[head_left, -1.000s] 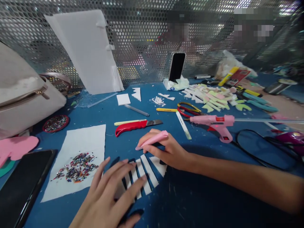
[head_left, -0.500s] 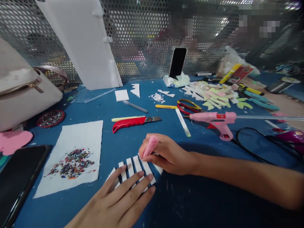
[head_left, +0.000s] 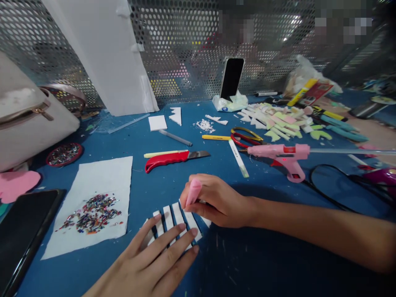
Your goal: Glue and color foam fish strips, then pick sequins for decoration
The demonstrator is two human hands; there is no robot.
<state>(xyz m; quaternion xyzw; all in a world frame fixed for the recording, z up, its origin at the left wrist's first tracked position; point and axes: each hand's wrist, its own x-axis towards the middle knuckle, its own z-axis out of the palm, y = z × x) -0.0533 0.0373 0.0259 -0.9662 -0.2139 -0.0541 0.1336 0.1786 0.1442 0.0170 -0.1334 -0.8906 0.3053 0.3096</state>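
Note:
Several white foam strips (head_left: 177, 216) lie side by side on the blue table in front of me. Across them my left hand (head_left: 157, 255) rests flat, fingers spread, pressing on the strips and hiding their near ends. My right hand (head_left: 216, 202) is closed around a pink marker (head_left: 194, 192) at the strips' right side. The marker's upper end points up, while its tip is hidden behind my fingers. Beyond my hands lies a red-handled knife (head_left: 168, 161), its blade exposed and pointing right.
A pink glue gun (head_left: 283, 154) lies at right, its cord curling beside my forearm. Scissors (head_left: 244, 137), a phone on its stand (head_left: 232, 78) and a pile of foam pieces (head_left: 281, 119) are farther back. At left are beads on a white cloth (head_left: 105, 173) and a dark phone (head_left: 27, 235).
The pink marker's upper end has shifted slightly left and stands a little more upright. Both hands stay nearly in place, and the whole view has shifted a little.

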